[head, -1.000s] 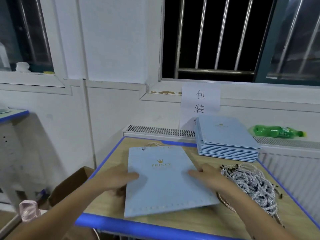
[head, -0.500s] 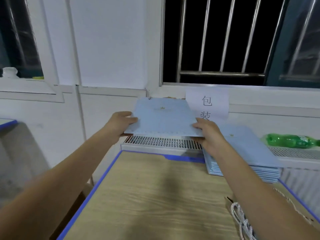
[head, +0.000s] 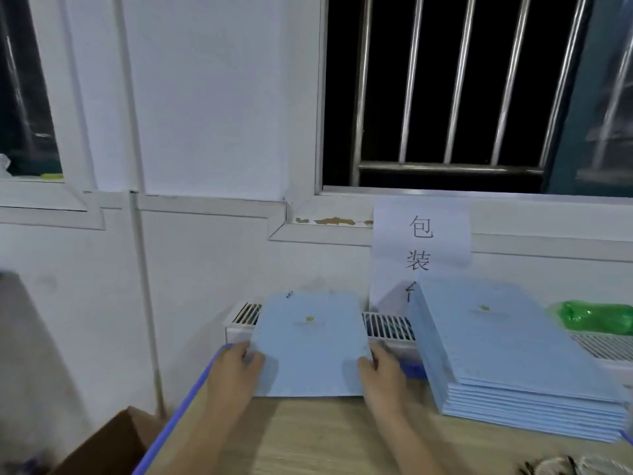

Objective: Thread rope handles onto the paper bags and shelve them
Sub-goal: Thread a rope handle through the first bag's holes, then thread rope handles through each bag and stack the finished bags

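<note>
A flat light-blue paper bag [head: 310, 341] with a small gold crown leans tilted at the table's far edge, its top against the white radiator grille [head: 387, 325]. My left hand [head: 236, 371] grips its lower left edge. At the lower right edge my right hand [head: 380, 373] holds it too. A stack of several flat blue bags [head: 507, 354] lies to the right on the wooden table [head: 325, 437]. Rope handles [head: 555, 467] peek in at the bottom right corner.
A green plastic bottle [head: 596, 315] lies on the radiator ledge at far right. A paper sign with printed characters [head: 421, 245] hangs on the wall below the barred window. An open cardboard box [head: 102, 447] stands on the floor left of the table.
Both hands lifted the bag off the table, raised it toward the wall, then brought it down so it now leans at the table's far edge against the grille.
</note>
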The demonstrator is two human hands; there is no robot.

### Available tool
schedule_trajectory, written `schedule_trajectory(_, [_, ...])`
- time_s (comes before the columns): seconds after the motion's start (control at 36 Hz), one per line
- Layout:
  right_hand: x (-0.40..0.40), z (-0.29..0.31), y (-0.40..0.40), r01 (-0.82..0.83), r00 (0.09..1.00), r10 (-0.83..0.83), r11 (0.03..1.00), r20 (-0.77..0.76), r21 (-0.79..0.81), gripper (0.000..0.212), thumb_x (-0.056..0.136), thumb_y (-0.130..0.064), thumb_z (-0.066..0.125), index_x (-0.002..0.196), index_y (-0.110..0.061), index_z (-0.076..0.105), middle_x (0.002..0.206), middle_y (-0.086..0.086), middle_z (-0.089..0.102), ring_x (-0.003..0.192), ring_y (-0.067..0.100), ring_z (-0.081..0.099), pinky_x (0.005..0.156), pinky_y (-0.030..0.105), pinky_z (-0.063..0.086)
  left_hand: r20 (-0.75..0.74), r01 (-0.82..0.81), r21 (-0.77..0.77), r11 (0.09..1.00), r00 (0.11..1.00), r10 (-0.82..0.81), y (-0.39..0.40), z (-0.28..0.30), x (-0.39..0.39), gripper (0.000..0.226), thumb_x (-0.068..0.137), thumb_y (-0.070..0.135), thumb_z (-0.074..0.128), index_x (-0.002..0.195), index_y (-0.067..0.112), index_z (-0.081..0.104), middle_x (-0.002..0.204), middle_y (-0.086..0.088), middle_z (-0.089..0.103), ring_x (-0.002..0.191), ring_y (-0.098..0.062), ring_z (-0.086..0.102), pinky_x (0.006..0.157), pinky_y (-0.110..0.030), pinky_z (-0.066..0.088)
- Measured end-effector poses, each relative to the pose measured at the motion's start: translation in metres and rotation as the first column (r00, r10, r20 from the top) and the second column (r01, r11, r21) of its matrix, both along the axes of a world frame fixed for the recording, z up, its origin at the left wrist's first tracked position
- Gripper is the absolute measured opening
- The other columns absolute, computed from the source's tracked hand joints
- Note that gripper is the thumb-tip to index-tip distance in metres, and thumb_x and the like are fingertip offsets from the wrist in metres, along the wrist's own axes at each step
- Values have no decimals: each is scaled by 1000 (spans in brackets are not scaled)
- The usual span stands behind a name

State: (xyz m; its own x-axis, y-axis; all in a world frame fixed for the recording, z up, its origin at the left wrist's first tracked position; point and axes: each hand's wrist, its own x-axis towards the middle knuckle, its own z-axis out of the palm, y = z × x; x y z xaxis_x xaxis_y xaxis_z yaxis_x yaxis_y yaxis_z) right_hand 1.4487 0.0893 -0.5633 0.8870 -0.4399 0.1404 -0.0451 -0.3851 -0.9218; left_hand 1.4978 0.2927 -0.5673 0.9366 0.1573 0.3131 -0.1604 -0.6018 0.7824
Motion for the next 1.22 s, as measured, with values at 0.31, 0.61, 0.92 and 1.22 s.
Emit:
schedule_trajectory(0.31, [-11,1,4,-216,954,25,750,-299,-626,60,94,-52,34,146,-22,27,154,3,21,141,25,10,113,43,10,-204,256,418,872,961,-184,4,3,-15,138,31,101,19,150,31,20,157,8,18,145,-12,11,115,-37,8])
schedule_trajectory(0.61, [-14,-2,4,-446,873,124,596,-472,-668,70,96,-58,17,151,-24,-12,157,5,-22,143,16,-22,115,44,-17,-153,234,689,686,972,-179,0,-6,-14,148,24,92,-32,150,33,18,160,8,8,146,-7,3,116,-33,3])
schedule_trajectory(0.92, [-19,5,4,-494,852,185,594,-489,-635,67,98,-53,20,152,-24,-7,157,7,-20,145,21,-18,119,40,-7,-63,174,618,767,983,-172,-6,-1,-27,102,63,76,1,137,25,49,149,0,39,137,-13,37,110,-27,25])
schedule_trajectory(1.22, [-77,73,-99,165,979,-1,580,202,-798,44,86,-31,46,112,0,64,125,19,59,114,35,57,92,42,49,25,398,311,863,904,-427,-130,53,-73,60,85,57,43,128,16,54,132,1,55,119,-16,50,95,-25,37])
